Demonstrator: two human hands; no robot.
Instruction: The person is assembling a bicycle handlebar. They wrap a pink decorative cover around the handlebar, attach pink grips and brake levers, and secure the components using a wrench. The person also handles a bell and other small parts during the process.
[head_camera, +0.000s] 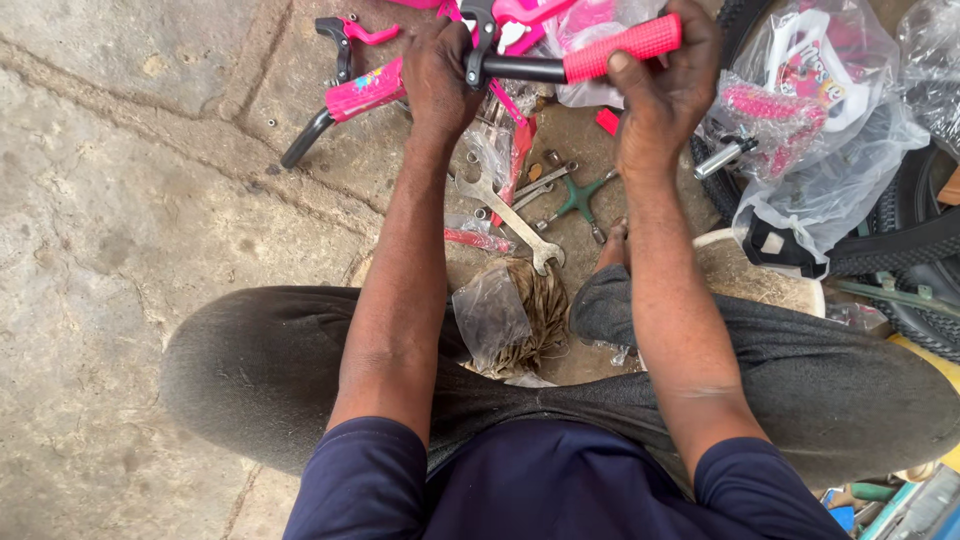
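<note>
Off to the left is bare, cracked concrete floor (120, 200), and a black brake lever (335, 40) with a pink tip lies on it near the top. Next comes the handlebar (520, 68), a black bar held up over the floor, with a printed pink grip (365, 90) at its left end and a ribbed pink grip (625, 45) at its right. The left hand (440, 75) is clamped round the bar near the middle clamp; the right hand (665, 85) is closed round the ribbed grip. Below them, between the person's knees, lie an open-ended spanner (510, 220), a green cross wrench (580, 200) and a clear plastic bag (490, 315). Further right, bagged pink parts (800, 110) rest against a black tyre (900, 240)
</note>
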